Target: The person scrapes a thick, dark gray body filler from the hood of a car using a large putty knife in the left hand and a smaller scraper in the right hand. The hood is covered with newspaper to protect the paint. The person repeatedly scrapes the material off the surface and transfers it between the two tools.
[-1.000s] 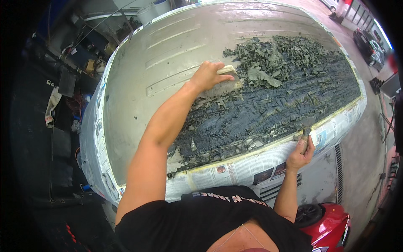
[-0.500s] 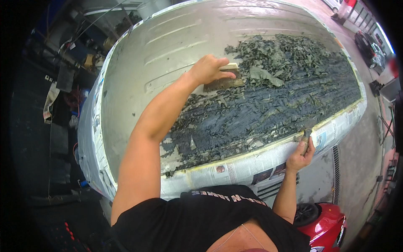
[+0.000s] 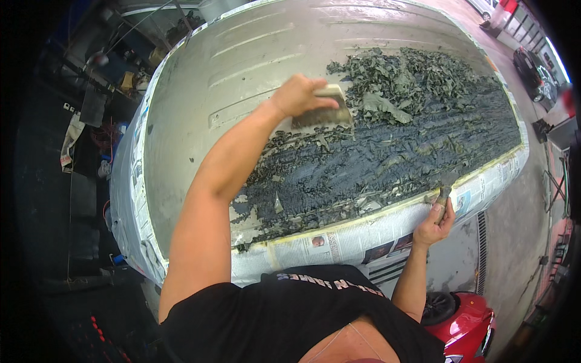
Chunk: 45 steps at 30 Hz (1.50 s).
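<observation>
My left hand [image 3: 301,95] is closed around the pale top edge of a wide, flat scraper [image 3: 322,117]. Its dirty brown blade is slightly blurred, at the border between bare metal and wrinkled dark paint [image 3: 339,172] on a vehicle roof [image 3: 254,57]. Beyond the blade and to its right lies a heap of loose grey-green paint flakes [image 3: 417,75]. At the near right edge of the roof, my right hand [image 3: 433,228] grips the handle of a putty knife [image 3: 443,195]. That knife's dark blade points away from me, over the roof's taped border.
Newspaper [image 3: 290,253] and yellow tape mask the roof's rim. Grey sheeting [image 3: 128,193] hangs on the left side. A red car [image 3: 469,320] stands low at the right, with a dark car [image 3: 532,72] farther off. Cluttered shop items [image 3: 130,81] fill the far left.
My left hand has shifted slightly up and left, and the wide scraper's blade has tilted to show more of its face. My right hand with the putty knife has stayed nearly still.
</observation>
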Available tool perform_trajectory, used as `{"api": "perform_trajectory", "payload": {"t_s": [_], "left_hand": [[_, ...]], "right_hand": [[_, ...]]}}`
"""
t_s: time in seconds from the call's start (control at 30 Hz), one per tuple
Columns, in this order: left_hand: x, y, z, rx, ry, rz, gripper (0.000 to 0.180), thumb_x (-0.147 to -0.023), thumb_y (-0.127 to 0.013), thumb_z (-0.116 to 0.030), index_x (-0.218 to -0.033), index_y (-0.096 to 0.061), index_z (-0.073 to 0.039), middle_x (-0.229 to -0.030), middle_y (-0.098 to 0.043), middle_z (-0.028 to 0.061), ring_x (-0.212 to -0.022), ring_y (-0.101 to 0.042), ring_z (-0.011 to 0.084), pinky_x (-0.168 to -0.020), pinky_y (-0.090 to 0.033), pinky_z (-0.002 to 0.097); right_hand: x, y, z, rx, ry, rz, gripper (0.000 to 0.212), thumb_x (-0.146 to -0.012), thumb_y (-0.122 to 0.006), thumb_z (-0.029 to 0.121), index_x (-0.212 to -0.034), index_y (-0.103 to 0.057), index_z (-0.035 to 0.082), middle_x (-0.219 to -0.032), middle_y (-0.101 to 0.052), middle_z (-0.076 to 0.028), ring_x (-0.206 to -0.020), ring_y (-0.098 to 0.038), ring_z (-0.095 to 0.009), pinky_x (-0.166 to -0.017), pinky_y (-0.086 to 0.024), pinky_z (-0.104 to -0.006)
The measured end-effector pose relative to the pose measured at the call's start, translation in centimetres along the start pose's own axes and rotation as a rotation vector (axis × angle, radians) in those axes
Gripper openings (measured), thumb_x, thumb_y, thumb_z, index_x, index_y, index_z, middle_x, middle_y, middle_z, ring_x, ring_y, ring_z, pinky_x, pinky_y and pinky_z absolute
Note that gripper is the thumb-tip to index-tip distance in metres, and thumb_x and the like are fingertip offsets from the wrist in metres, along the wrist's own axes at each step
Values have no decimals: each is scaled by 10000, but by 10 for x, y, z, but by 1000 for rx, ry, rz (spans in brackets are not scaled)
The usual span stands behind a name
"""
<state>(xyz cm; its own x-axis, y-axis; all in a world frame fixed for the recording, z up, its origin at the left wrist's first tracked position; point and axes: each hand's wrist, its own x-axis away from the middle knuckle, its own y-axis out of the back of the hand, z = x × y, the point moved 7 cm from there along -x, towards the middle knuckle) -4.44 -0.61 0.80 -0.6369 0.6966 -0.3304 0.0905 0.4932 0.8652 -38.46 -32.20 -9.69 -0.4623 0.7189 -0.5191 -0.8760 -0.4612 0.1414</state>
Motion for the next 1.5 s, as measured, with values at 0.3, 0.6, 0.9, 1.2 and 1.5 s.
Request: {"api": "perform_trajectory", "payload": {"t_s": [0.3,0.6,0.9,1.2,1.5], "left_hand": [[11,0,-6,76,91,-118,557,-790,-824,-534,-764,-627,-13,-653,-625,204,-589,-602,380,-596,-511,426],[-4,4,-24,107,247,-167,534,-825,-791,-543,-885,-711,-18,-736,-683,220,-685,-686,363,-657,-526,441],[75,43,36,-63,621,-322,334,-909,-695,-340,-958,-735,-12,-803,-702,245,-794,-699,417,-719,-517,482],[77,-24,-35,24,701,-339,317,-980,-600,-252,-1004,-650,60,-882,-696,312,-887,-686,496,-818,-540,553],[-61,-6,-137,21,551,-379,294,-1003,-537,-230,-1061,-637,41,-972,-700,306,-945,-680,499,-829,-536,564]], "right_hand": [[2,1,-1,33,-13,7,389,-974,-649,125,-1300,-590,-78,-1172,-667,-189,-1027,-659,-241,-934,-521,-350],[-2,-3,2,42,33,2,387,-967,-656,118,-1301,-599,-68,-1197,-667,-185,-1041,-653,-243,-944,-516,-351],[0,-3,4,29,36,8,378,-963,-664,109,-1296,-606,-58,-1190,-671,-178,-1046,-651,-244,-952,-506,-350],[1,-1,6,0,41,8,383,-958,-679,119,-1291,-611,-58,-1182,-677,-183,-1036,-656,-242,-944,-509,-345],[1,0,3,-12,34,-6,374,-944,-689,122,-1279,-628,-32,-1117,-705,-183,-960,-688,-255,-875,-538,-350]]}}
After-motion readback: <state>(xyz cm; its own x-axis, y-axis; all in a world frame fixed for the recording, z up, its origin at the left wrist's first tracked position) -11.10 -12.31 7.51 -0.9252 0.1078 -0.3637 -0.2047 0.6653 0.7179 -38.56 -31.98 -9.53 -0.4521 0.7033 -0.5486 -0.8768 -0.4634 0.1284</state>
